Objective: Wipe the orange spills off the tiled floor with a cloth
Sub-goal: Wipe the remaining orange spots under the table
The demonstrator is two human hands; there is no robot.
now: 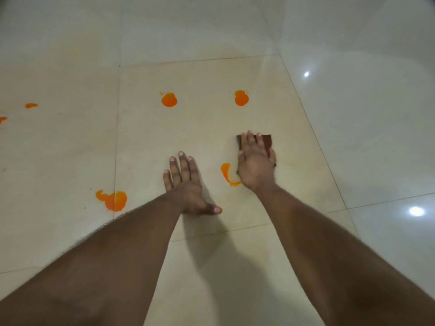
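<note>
My right hand point(255, 161) presses flat, fingers straight, on a small dark brown cloth point(266, 140) on the cream tiled floor point(202, 74). Just left of that hand lies a curved orange smear point(226, 173). My left hand point(186, 182) rests flat on the floor with spread fingers, holding nothing. Two round orange spills sit farther ahead, one point(169, 100) at centre and one point(241, 98) to its right. A larger orange splash point(113, 200) lies across a tile joint, left of my left forearm.
Two small orange marks lie at the far left, one point(30, 105) and one point(2, 119) at the frame edge. Glossy tiles on the right reflect ceiling lights point(416, 211).
</note>
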